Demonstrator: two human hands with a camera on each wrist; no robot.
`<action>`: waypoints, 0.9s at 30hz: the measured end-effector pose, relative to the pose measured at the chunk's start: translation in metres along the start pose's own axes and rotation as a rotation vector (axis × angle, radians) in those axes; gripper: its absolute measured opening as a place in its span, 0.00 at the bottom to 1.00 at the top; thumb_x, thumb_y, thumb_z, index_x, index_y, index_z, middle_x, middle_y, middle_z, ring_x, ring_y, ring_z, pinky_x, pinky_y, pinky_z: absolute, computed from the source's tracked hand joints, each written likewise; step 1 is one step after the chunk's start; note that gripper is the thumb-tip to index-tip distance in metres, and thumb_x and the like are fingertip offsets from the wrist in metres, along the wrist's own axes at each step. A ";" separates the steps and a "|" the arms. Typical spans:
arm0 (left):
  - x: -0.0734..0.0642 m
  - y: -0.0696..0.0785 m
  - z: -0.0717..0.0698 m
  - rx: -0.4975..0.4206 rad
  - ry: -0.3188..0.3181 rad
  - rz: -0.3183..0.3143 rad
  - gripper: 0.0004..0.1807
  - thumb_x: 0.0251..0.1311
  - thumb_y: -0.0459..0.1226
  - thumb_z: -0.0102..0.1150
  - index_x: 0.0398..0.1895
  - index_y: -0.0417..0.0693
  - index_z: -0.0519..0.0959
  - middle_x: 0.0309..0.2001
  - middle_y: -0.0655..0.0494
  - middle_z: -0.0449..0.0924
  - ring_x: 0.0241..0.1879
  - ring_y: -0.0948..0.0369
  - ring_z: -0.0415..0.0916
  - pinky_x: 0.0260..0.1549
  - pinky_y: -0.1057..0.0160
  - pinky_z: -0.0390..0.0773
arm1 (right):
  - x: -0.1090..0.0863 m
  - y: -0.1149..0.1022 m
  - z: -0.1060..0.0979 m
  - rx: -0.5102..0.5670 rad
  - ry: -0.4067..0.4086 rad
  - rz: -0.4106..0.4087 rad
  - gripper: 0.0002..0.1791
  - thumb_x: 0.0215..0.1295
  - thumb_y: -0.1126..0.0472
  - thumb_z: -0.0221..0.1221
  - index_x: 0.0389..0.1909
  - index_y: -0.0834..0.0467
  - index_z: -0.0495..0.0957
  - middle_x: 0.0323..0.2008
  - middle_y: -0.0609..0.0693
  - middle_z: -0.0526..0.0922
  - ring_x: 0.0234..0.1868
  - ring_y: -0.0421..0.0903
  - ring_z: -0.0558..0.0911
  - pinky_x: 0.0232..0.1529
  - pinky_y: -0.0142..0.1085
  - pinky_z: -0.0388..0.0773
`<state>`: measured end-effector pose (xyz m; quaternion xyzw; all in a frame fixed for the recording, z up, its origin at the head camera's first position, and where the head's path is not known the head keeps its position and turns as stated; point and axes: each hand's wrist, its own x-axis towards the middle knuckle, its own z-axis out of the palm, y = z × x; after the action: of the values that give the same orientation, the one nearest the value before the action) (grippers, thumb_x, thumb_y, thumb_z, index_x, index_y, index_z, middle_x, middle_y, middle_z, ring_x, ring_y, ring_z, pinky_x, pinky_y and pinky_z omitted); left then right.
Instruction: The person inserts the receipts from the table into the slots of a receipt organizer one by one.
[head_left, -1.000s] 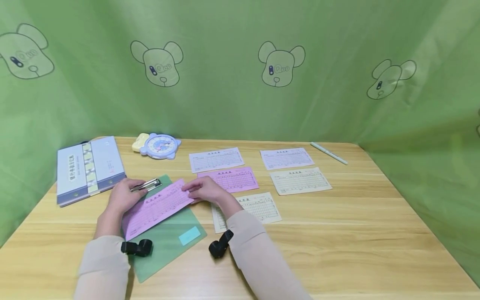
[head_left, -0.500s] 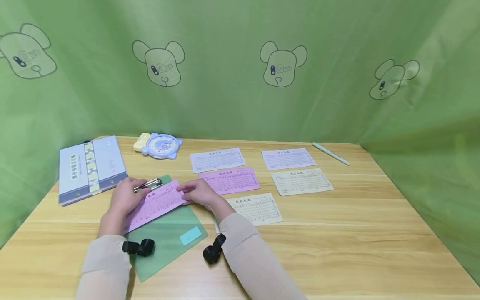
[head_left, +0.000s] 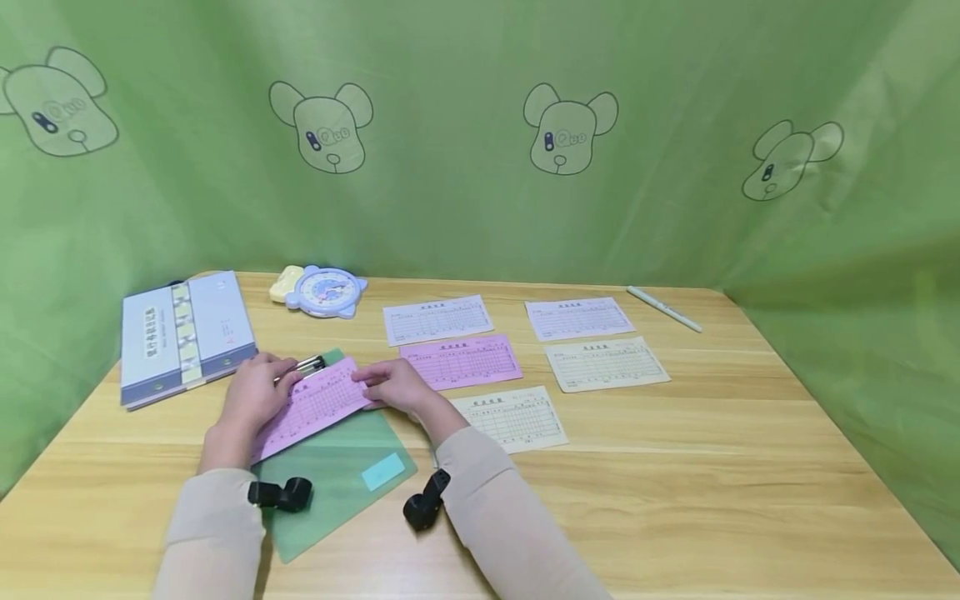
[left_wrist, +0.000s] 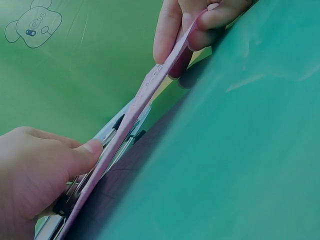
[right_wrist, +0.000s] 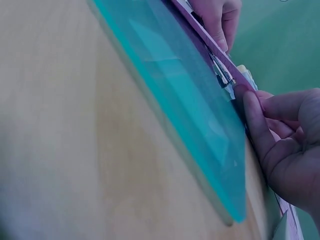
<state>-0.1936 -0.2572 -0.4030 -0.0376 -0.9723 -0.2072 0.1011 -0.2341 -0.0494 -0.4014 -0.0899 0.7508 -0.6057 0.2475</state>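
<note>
A translucent green clipboard (head_left: 333,492) with a metal clip (head_left: 311,364) lies tilted on the table. My left hand (head_left: 255,396) grips the clip; in the left wrist view its thumb (left_wrist: 91,149) presses there. A pink printed slip (head_left: 322,404) lies over the clipboard's upper part, its top edge close to the clip. With thumb and fingers my right hand (head_left: 401,387) pinches the slip's right end. The right wrist view shows this pink slip (right_wrist: 215,47) raised edge-on above the green board (right_wrist: 170,95). Whether the slip's edge is under the clip cannot be seen.
Right of the clipboard lie several slips: white (head_left: 438,321), pink (head_left: 461,361), cream (head_left: 517,419), another white (head_left: 579,318) and another cream (head_left: 607,364). A blue binder (head_left: 187,337) stands at the left, a toy clock (head_left: 327,292) behind, a pen (head_left: 664,309) at the far right.
The pink slip has moved up and left, closer to the clip, with my right hand on its end. My left hand stays at the clip. Over the last half second little differs.
</note>
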 end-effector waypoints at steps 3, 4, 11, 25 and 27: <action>0.000 -0.001 0.000 -0.017 0.000 -0.008 0.16 0.57 0.36 0.50 0.46 0.34 0.73 0.39 0.37 0.70 0.39 0.43 0.64 0.40 0.46 0.62 | 0.000 0.000 0.000 0.049 0.009 0.022 0.19 0.48 0.80 0.53 0.41 0.62 0.77 0.31 0.51 0.78 0.31 0.44 0.78 0.30 0.30 0.76; 0.000 -0.001 0.000 -0.021 0.002 -0.009 0.16 0.57 0.36 0.49 0.45 0.34 0.74 0.38 0.38 0.70 0.39 0.43 0.64 0.39 0.46 0.62 | 0.001 0.000 0.000 0.073 0.011 0.031 0.19 0.48 0.80 0.52 0.41 0.62 0.77 0.31 0.51 0.78 0.30 0.44 0.78 0.30 0.30 0.76; 0.001 0.001 0.000 -0.020 0.037 0.003 0.15 0.56 0.36 0.50 0.42 0.35 0.76 0.36 0.39 0.71 0.38 0.43 0.66 0.38 0.47 0.64 | 0.001 -0.002 -0.004 0.146 0.019 0.069 0.20 0.48 0.81 0.50 0.41 0.61 0.77 0.32 0.52 0.77 0.31 0.45 0.78 0.31 0.31 0.76; 0.002 -0.001 0.000 -0.008 0.018 -0.001 0.15 0.57 0.36 0.50 0.43 0.34 0.75 0.38 0.36 0.71 0.39 0.41 0.65 0.39 0.45 0.63 | 0.005 -0.006 -0.004 0.068 0.032 0.039 0.19 0.48 0.80 0.52 0.41 0.62 0.77 0.30 0.52 0.77 0.28 0.44 0.78 0.29 0.31 0.76; 0.002 0.000 0.000 -0.018 0.009 -0.012 0.15 0.57 0.36 0.50 0.44 0.34 0.75 0.38 0.37 0.70 0.39 0.41 0.65 0.40 0.45 0.62 | 0.007 -0.007 -0.002 0.050 0.034 0.030 0.18 0.48 0.80 0.52 0.40 0.63 0.78 0.29 0.52 0.77 0.27 0.43 0.77 0.28 0.30 0.76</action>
<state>-0.1952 -0.2569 -0.4027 -0.0315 -0.9702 -0.2167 0.1041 -0.2421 -0.0530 -0.3964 -0.0622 0.7409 -0.6220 0.2457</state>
